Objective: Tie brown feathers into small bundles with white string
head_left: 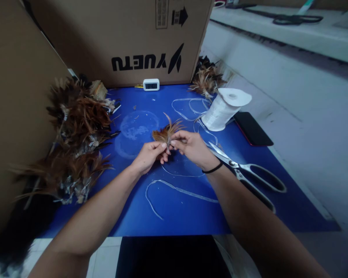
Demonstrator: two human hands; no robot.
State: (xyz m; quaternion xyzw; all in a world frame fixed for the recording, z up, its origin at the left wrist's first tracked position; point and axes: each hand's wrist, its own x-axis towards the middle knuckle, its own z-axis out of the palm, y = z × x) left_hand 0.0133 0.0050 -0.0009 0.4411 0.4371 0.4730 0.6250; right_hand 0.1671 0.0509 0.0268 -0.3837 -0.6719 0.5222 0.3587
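Note:
Over the middle of the blue table, a small bunch of brown feathers (pixel 163 134) is pinched at its base between my two hands. My left hand (pixel 147 155) holds it from the left, thumb pressed against the fingers. From the right, my right hand (pixel 190 146) grips the same base, fingertips close to the left thumb. A thin white ribbon (pixel 176 189) lies on the table below the hands, and a fine strand curves just under them. Whether that strand is attached to the bunch is hidden by the fingers.
Brown feather bundles (pixel 78 146) are heaped at left, more feathers (pixel 207 79) at back right. A white ribbon spool (pixel 220 110), a dark phone (pixel 253 128) and open scissors (pixel 234 165) lie right. A small digital timer (pixel 151 85) stands before a cardboard box (pixel 127 34).

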